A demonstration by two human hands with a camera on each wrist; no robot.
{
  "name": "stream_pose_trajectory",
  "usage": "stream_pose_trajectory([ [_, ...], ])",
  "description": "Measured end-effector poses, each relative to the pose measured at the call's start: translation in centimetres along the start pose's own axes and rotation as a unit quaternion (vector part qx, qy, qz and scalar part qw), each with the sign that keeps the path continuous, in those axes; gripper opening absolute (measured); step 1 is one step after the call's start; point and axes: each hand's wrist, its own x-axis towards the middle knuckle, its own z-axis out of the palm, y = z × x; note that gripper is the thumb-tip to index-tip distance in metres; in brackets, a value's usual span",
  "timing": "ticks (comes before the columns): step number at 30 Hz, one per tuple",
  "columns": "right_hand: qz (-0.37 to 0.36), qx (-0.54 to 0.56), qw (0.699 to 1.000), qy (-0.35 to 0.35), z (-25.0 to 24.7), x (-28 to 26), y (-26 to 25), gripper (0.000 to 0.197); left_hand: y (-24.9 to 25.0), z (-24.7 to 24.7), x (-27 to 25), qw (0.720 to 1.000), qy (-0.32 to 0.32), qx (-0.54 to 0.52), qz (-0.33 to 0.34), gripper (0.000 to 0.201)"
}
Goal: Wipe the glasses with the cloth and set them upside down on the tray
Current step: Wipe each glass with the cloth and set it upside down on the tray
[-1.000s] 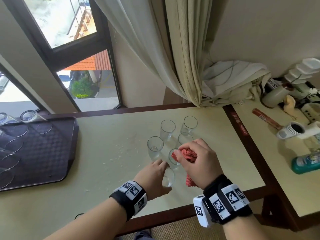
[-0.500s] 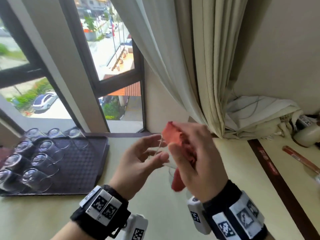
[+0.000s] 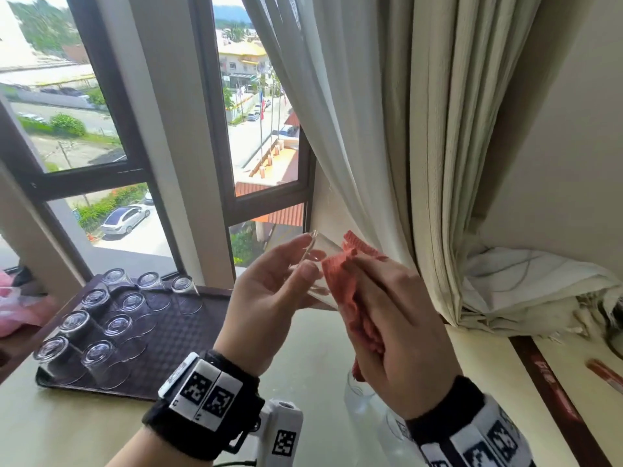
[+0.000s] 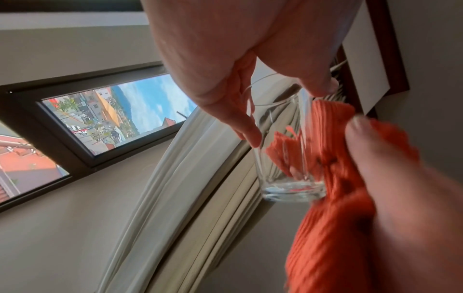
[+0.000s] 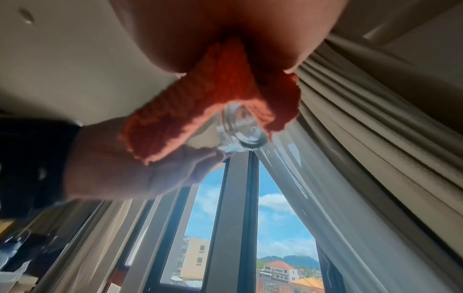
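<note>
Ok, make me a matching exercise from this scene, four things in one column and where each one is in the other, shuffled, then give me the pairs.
Things:
1. glass
2. cloth
3. tray
4. curtain

Places:
A. hanging beside the window, right of it
B. on the table at the left, with upturned glasses on it
C. held in the left hand, raised above the table
D. in the right hand, pressed against the glass

Pairs: 1-C, 2-D, 3-B, 4-A
</note>
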Motion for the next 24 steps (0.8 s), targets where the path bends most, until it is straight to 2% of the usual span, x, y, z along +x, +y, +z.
stream_pose_trajectory([
  [1,0.003,0.006,1.000,0.003,-0.1,-0.2,0.3,0.043,0.3,-0.1,0.1,1.000,0.003,0.005,0.005,0.067],
  [3,0.063,0.045,0.997,0.014,-0.4,0.0,0.8,0.038,0.7,-0.2,-0.1,1.000,-0.003,0.023,0.008,0.059],
  [5,0.128,0.101,0.986,0.020,-0.7,1.1,0.7,0.035,0.7,0.2,-0.4,1.000,-0.016,0.024,0.007,0.075],
  [6,0.136,0.108,0.985,0.026,-0.8,1.7,0.3,0.034,0.8,0.5,-0.4,1.000,-0.014,0.015,0.001,0.089],
  [8,0.107,0.079,0.991,0.027,-1.0,2.4,-0.9,0.037,1.0,1.0,-0.2,1.000,-0.004,-0.020,-0.009,0.106],
  [9,0.081,0.062,0.995,0.015,-1.0,2.4,-1.4,0.042,1.3,1.2,-0.2,0.999,-0.001,-0.046,-0.012,0.107],
  [11,0.026,0.046,0.998,-0.021,-0.8,1.5,-1.8,0.049,2.0,1.0,0.1,0.995,0.008,-0.094,-0.029,0.096],
  [13,-0.001,0.052,0.998,-0.042,-0.3,0.2,-1.5,0.048,2.8,0.7,0.4,0.992,0.013,-0.112,-0.063,0.081],
  [15,0.011,0.084,0.996,-0.031,0.3,-0.4,-1.2,0.046,3.3,0.6,0.5,0.988,0.004,-0.121,-0.093,0.076],
  [17,0.044,0.119,0.992,0.013,0.8,0.4,-1.2,0.041,3.4,1.2,0.3,0.985,-0.016,-0.130,-0.116,0.075],
  [20,0.090,0.112,0.987,0.067,0.7,2.6,-1.5,0.042,3.4,2.4,-0.2,0.977,-0.022,-0.151,-0.150,0.073],
  [22,0.067,0.102,0.990,0.064,0.5,3.1,-2.1,0.046,3.4,2.7,-0.4,0.969,-0.021,-0.182,-0.165,0.080],
  [24,0.009,0.100,0.994,0.040,0.4,2.6,-2.9,0.048,3.5,2.4,-0.2,0.964,-0.023,-0.196,-0.178,0.097],
])
